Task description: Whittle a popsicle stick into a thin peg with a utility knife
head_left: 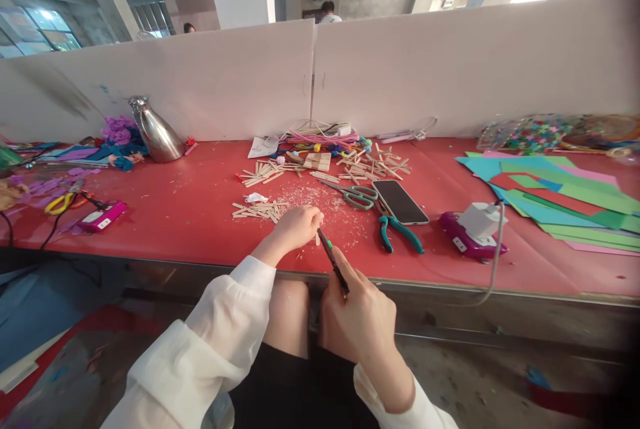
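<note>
My right hand [363, 306] is closed around a slim black utility knife [334, 262] with a green spot near its front end. The knife points up and left, its front end close to the fingers of my left hand [299, 226]. That hand is closed in a pinch on a small wooden craft stick [317, 239], mostly hidden by the fingers. Pale wood shavings [345, 219] lie scattered on the red tabletop around both hands. Just beyond my left hand is a pile of craft sticks [253, 210] with a crumpled white scrap [257, 198] beside it.
Grey-handled scissors [361, 197], teal-handled pliers [397, 234] and a phone [401, 202] lie to the right. Farther right are a purple power socket [465, 236] and coloured paper [560, 189]. A steel jug [157, 129] stands back left. A white partition [450, 69] closes the far side.
</note>
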Motion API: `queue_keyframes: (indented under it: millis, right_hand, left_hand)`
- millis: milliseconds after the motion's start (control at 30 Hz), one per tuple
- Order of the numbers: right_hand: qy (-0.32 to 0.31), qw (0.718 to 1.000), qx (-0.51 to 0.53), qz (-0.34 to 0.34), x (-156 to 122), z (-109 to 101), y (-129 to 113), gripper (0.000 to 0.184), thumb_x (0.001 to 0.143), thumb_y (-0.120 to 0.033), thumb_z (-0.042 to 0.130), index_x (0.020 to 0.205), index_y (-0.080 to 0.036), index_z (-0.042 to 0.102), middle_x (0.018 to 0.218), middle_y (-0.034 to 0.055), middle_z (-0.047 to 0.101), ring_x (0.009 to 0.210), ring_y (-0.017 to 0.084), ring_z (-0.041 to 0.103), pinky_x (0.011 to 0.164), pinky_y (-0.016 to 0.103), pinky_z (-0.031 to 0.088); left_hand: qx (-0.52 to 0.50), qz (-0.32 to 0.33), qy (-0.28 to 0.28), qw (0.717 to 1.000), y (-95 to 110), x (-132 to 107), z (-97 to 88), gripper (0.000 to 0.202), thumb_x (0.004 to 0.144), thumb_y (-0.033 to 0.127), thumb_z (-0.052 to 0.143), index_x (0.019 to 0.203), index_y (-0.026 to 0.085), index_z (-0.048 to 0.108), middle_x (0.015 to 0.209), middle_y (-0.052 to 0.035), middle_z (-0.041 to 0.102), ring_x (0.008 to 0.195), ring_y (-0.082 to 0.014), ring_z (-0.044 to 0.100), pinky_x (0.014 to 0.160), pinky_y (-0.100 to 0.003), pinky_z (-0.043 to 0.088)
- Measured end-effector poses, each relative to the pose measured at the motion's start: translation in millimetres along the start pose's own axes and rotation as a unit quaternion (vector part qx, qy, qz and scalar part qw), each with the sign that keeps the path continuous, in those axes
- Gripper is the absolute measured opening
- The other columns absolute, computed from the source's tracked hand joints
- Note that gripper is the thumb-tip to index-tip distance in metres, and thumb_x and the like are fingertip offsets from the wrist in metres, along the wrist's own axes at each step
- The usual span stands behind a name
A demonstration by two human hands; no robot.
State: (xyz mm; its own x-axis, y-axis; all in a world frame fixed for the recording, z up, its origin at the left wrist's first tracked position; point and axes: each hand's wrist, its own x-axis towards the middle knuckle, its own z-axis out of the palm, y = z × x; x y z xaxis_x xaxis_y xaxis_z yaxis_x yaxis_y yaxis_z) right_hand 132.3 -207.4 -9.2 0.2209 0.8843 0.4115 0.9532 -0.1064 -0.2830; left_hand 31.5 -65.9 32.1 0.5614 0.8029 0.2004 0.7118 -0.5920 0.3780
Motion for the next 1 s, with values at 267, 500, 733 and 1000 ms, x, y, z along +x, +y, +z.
queue_keyframes:
  millis: [267, 500, 733, 1000]
  right_hand:
    - [0.006, 0.999, -0.036, -0.022, 6, 2, 4, 0.042, 0.082, -0.024, 0.044, 0.123, -0.030, 0.051, 0.067, -0.0005, 0.066, 0.042, 0.009, 0.053, 0.037, 0.023, 0.020]
    - [-0.079, 0.995, 0.052, -0.042, 66, 9, 16, 0.040, 0.080, -0.027, 0.044, 0.119, -0.028, 0.054, 0.069, 0.0017, 0.070, 0.057, 0.017, 0.063, 0.043, 0.022, 0.033]
    - [-0.139, 0.964, 0.164, -0.159, 133, 28, 39, 0.039, 0.074, -0.019, 0.048, 0.111, -0.025, 0.060, 0.085, -0.0015, 0.072, 0.072, 0.014, 0.066, 0.060, 0.019, 0.046]
    - [-0.124, 0.954, 0.201, -0.185, 145, 50, 53, 0.035, 0.079, -0.032, 0.049, 0.109, -0.020, 0.061, 0.102, 0.0061, 0.068, 0.082, 0.019, 0.065, 0.072, 0.028, 0.049]
  left_hand:
    - [-0.059, -0.008, 0.023, 0.998, -8, 0, 0.9, 0.026, 0.085, 0.023, 0.038, 0.072, 0.017, 0.060, 0.073, -0.0020, 0.066, 0.069, -0.0144, 0.059, 0.063, -0.022, 0.042]
    - [-0.117, 0.025, 0.064, 0.991, -38, 24, -6.1, 0.025, 0.083, 0.029, 0.044, 0.067, 0.016, 0.059, 0.071, -0.0014, 0.062, 0.068, -0.0136, 0.056, 0.064, -0.022, 0.041]
    - [-0.270, -0.026, 0.139, 0.952, -67, 36, 11.3, 0.032, 0.085, 0.034, 0.037, 0.077, 0.015, 0.060, 0.067, -0.0003, 0.057, 0.063, -0.0114, 0.053, 0.060, -0.021, 0.042]
    - [-0.380, -0.044, 0.134, 0.914, -84, 37, 24.3, 0.032, 0.079, 0.044, 0.049, 0.073, 0.014, 0.058, 0.059, 0.0029, 0.051, 0.054, -0.0086, 0.045, 0.053, -0.019, 0.035]
